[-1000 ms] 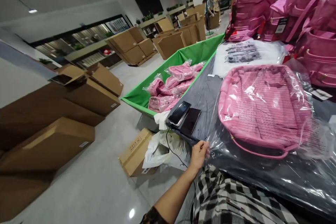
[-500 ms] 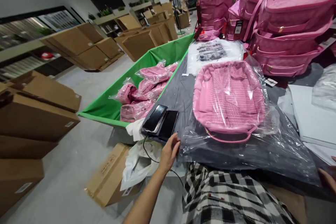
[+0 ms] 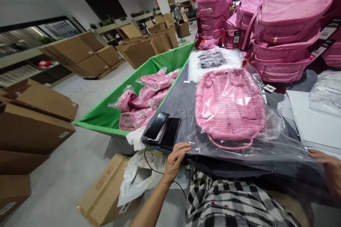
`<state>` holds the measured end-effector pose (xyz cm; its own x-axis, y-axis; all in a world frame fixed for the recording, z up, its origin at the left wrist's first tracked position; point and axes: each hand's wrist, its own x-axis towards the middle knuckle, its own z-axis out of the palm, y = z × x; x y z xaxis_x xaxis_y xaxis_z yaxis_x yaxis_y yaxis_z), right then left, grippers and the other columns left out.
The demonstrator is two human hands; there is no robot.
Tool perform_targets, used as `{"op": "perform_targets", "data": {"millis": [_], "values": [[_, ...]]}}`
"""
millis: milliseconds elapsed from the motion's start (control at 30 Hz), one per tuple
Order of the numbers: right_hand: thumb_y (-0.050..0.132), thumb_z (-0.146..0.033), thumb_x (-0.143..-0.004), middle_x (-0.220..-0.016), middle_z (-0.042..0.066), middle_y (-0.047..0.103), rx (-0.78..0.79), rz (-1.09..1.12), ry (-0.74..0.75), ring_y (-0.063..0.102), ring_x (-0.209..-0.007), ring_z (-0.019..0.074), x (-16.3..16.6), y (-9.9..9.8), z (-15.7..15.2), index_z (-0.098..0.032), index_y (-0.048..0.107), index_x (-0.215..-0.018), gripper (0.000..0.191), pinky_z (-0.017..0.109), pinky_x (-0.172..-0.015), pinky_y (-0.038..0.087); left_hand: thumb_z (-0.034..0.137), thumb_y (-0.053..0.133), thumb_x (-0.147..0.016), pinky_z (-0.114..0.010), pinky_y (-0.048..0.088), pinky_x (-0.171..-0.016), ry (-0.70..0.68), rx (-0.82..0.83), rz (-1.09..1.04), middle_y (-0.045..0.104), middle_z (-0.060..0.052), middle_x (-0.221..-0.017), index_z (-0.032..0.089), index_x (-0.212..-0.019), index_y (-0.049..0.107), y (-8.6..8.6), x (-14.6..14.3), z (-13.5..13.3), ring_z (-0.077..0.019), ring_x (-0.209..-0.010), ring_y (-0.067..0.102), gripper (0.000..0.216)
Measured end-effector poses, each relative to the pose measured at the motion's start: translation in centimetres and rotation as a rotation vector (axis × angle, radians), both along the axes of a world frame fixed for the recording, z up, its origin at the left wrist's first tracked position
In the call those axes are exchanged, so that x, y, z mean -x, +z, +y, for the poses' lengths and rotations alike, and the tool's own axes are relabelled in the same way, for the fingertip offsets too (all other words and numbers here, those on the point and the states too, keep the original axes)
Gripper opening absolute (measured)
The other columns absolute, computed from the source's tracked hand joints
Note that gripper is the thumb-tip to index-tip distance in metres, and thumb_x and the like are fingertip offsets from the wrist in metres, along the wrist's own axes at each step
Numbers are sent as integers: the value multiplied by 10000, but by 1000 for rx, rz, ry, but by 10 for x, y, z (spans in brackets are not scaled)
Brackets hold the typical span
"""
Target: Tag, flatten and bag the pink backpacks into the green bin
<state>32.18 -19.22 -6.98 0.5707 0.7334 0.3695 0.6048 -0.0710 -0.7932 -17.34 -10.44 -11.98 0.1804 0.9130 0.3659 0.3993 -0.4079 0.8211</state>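
A pink backpack lies on the dark-covered table inside a clear plastic bag, with its handle loop toward me. My left hand pinches the bag's left corner at the table's front edge, fingers on top and thumb mostly hidden. The opposite corner is held by my right hand, partly cut off by the frame. Between the two hands the bag's open-looking edge is drawn out along the table edge. Two dark phones lie just beyond my left hand, and a cable hangs below them.
Stacked pink backpacks stand at the back right. A green-sided bin at the left holds several bagged pink items. Printed white plastic bags lie behind the backpack, white sheets at right. Cardboard boxes stand on the floor.
My right hand has come further into view and up onto the bag's right corner. My left hand has closed on the left corner, and the bag's near edge is pulled straighter.
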Motion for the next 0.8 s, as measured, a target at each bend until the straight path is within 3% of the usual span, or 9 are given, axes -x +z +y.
{"op": "perform_targets", "data": {"millis": [100, 167, 267, 300, 367, 467, 533, 600, 800], "values": [[571, -520, -900, -820, 89, 681, -46, 87, -157, 704, -904, 292, 18, -4, 21, -253, 610, -776, 298, 430, -899, 535, 669, 495, -954, -369, 594, -809, 145, 205, -181, 788, -107, -860, 169, -928, 786, 4, -14, 9, -241, -826, 737, 579], [540, -505, -843, -725, 71, 619, 55, 74, -273, 645, -736, 263, 22, -6, 38, -238, 590, -775, 279, 405, -740, 516, 753, 486, -901, -314, 568, -620, 207, 336, -217, 740, -67, -678, 160, -900, 754, 6, -22, 22, -208, -609, 695, 651], [507, -572, -747, -635, 63, 590, 231, 150, -213, 575, -610, 241, 21, -2, 55, -235, 588, -770, 347, 380, -610, 464, 815, 463, -849, -297, 490, -487, 217, 391, -175, 662, -35, -556, 164, -810, 713, 11, -32, 44, -184, -448, 597, 699], [504, -594, -736, -618, 62, 590, 271, 161, -184, 571, -598, 239, 21, 1, 57, -239, 591, -770, 368, 373, -597, 459, 802, 480, -850, -306, 499, -513, 227, 382, -163, 677, -41, -592, 169, -807, 710, 14, -36, 48, -189, -476, 608, 674], [493, -627, -732, -594, 56, 582, 293, 145, -169, 563, -578, 235, 21, 8, 57, -243, 598, -780, 400, 361, -576, 449, 736, 535, -872, -351, 550, -710, 294, 278, -116, 749, -78, -820, 183, -898, 719, 23, -48, 52, -231, -719, 695, 583], [484, -633, -728, -587, 52, 570, 256, 118, -178, 552, -554, 226, 22, 16, 54, -233, 608, -789, 423, 357, -560, 434, 631, 578, -929, -427, 435, -1022, 276, -61, 109, 737, -95, -1106, 211, -1114, 696, 42, -79, 48, -268, -1090, 641, 474], [485, -628, -722, -598, 55, 571, 242, 116, -183, 558, -561, 223, 23, 18, 54, -224, 613, -789, 430, 355, -565, 436, 607, 613, -932, -445, 375, -1046, 88, -243, 313, 730, -76, -1014, 212, -1095, 687, 54, -105, 45, -261, -1055, 622, 434], [493, -629, -710, -614, 56, 578, 245, 132, -189, 569, -576, 223, 24, 17, 56, -220, 616, -791, 435, 354, -579, 449, 609, 684, -886, -434, 353, -1025, -82, -308, 448, 700, -47, -915, 202, -989, 674, 62, -126, 45, -244, -979, 608, 420], [513, -670, -603, -658, 40, 596, 119, 256, -256, 554, -550, 214, 24, 12, 62, -235, 598, -744, 466, 355, -540, 460, 468, 768, -864, -391, 328, -959, -169, -258, 597, 673, -7, -910, 191, -943, 610, 74, -138, 49, -215, -931, 572, 329]]}}
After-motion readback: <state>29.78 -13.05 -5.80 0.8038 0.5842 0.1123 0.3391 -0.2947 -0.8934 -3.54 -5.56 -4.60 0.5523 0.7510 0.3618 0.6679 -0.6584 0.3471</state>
